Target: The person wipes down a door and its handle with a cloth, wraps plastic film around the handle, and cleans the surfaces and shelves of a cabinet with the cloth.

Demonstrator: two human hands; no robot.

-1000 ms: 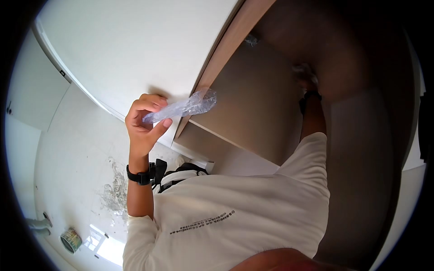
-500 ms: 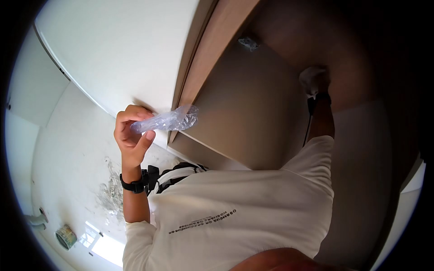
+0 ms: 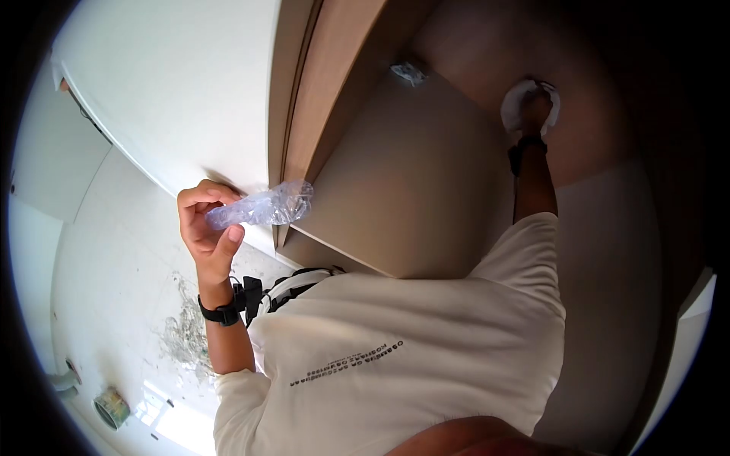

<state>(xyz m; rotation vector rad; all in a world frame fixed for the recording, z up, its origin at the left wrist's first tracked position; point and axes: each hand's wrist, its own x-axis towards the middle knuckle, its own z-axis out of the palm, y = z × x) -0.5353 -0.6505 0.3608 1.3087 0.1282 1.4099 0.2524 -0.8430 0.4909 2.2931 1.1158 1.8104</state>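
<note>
A crumpled piece of clear plastic wrap is pinched between the thumb and fingers of my left hand, just in front of the edge of a white panel. Deep inside the dark wood-lined cabinet, my right hand presses a white cloth against a brown panel. The fingers there are dim and partly hidden. Another small crumpled bit of clear plastic lies in the cabinet near its wooden edge.
A white panel stands at the upper left beside the wooden cabinet frame. On the pale, smudged floor sits a stained bucket, with a pipe near it. Black straps hang at my side.
My right hand has moved farther into the cabinet with the white cloth, which now shows spread wider around it. My left hand, still holding the plastic wrap, sits slightly farther left in view.
</note>
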